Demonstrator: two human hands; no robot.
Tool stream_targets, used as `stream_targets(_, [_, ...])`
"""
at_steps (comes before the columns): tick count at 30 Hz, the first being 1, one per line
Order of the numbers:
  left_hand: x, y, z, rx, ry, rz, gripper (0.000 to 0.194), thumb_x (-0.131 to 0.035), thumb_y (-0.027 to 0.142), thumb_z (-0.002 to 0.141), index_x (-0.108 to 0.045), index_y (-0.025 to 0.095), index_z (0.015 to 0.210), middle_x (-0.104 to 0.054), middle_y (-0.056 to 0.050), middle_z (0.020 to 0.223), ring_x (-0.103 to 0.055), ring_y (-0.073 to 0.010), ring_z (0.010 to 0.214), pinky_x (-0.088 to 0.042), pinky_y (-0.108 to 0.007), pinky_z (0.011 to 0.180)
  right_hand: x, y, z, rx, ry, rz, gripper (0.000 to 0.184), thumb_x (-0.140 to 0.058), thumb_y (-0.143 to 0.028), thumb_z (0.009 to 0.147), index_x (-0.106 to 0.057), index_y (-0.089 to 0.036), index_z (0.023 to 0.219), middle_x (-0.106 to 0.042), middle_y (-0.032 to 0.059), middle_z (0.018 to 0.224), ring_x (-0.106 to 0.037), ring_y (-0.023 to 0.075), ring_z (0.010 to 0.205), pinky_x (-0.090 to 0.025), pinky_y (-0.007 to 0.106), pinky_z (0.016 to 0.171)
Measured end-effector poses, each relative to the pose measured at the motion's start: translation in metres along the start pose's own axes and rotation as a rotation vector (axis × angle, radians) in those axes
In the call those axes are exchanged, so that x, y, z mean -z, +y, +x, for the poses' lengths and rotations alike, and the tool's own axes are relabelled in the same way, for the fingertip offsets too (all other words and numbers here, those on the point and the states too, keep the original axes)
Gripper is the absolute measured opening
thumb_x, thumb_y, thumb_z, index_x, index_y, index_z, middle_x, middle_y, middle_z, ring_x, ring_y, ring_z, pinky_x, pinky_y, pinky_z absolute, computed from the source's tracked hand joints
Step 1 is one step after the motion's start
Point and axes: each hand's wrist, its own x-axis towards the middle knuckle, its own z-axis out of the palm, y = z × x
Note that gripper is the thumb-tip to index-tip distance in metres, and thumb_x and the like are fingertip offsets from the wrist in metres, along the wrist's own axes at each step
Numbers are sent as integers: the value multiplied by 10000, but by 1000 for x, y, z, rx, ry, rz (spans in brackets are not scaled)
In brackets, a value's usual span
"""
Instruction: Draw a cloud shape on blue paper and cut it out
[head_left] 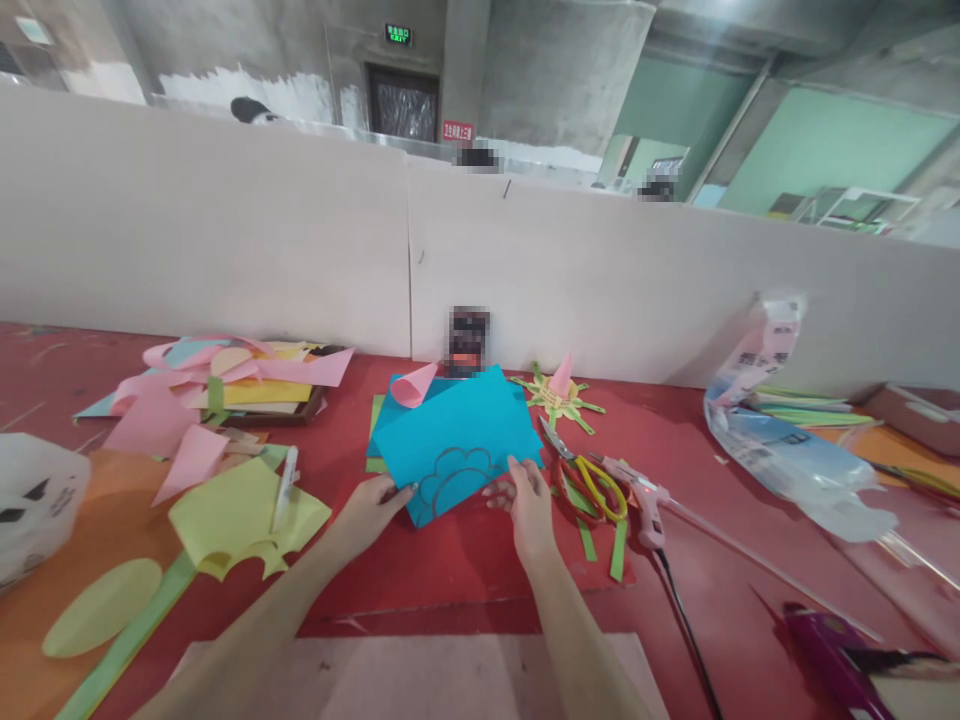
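Observation:
A bright blue sheet of paper (465, 420) is tilted in front of me, with a scalloped flower-like outline drawn in dark line near its lower edge. My left hand (375, 510) is closed on its lower left edge, thumb on top. At the lower right edge, my right hand (531, 500) pinches the sheet between thumb and fingers, the other fingers curled beneath. A pink paper cone (414, 386) lies at the sheet's upper left. More blue and green paper shows under it. To the right are scissors with yellow and red handles (600, 488).
A pink glue gun (646, 500) with a black cord lies right of the scissors. Behind them sits a green paper piece with a pink cone (562, 380). Paper scraps (225, 380) pile up left. A plastic bag (795, 470) is right. A white partition (225, 230) bounds the back.

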Motion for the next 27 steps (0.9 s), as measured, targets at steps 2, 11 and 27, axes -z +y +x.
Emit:
stream_targets(2, [-1,-3,1,4,8,21,366,-426,479,759,-476,184,548,-465,23,524,-467,-150,569,-356,-240,545,2,0,1,-52,16,67,286,-636,-389,707,-424,-225,808,-504,-74,551,-591,152,458,-444,241,395])
stream_targets(11, [1,-4,-1,-43,-39,-51,337,-431,454,800,-568,175,667,-589,6,655,-537,-162,645,-404,-244,622,3,-2,-1,5,-14,22,190,-604,-314,742,-452,-208,704,-495,-74,439,-541,133,419,-425,236,436])
stream_targets(27, [0,-3,-3,-71,-71,-57,351,-456,468,802,-641,179,727,-686,-18,756,-615,-210,732,-449,-263,671,3,0,-5,18,-8,-43,221,-590,-385,728,-442,-226,692,-453,-86,420,-513,144,391,-415,256,434])
